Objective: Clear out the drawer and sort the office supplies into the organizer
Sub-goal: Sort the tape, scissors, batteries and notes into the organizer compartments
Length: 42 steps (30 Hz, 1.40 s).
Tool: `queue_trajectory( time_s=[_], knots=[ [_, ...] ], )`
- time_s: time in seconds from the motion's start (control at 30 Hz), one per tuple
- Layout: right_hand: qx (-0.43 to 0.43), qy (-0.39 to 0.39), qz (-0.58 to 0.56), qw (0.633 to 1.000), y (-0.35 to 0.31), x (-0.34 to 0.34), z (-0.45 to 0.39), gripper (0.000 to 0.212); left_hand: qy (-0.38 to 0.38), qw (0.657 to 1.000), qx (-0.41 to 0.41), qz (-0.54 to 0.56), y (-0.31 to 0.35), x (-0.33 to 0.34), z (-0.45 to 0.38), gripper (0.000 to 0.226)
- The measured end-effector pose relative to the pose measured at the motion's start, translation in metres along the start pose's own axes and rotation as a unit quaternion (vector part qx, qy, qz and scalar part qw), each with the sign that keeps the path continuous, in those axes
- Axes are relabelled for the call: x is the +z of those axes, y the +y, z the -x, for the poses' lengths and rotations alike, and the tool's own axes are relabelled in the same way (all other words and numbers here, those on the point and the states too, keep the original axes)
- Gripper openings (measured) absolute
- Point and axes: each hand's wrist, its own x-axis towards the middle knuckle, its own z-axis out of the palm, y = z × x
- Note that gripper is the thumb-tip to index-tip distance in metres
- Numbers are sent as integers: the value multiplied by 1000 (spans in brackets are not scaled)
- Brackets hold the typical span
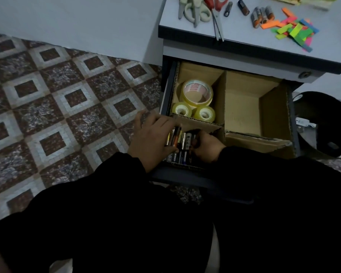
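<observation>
The left hand curls around a cluster of small cylindrical metal batteries in the cardboard organizer's near-left compartment; the right hand pinches them from the other side. Hard, slick and apt to roll; best gathered around their middles.

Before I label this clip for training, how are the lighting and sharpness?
Head view: dim overall, the black sleeves nearly featureless; desk top brightest; left hand and right hand slightly soft over the batteries; tape rolls readable; wide-angle bending at edges.
</observation>
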Motion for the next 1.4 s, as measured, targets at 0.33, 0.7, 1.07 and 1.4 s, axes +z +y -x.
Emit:
queue_trajectory(
  time_s=[0.33,0.7,1.07,1.4],
  knots=[
    [38,-47,-45,997,4,4,-4,29,24,1000,13,1,-3,5,0,60],
    [41,-59,-24,997,3,-4,7,29,56,997,36,-46,-1,5,-1,66],
    [-10,-63,-213,975,14,-22,26,32,10,1000,30,-1,17,-3,-9,56],
    [-306,176,-38,935,69,-37,44,28,-183,962,-72,190,36,13,-36,49]
  ],
)
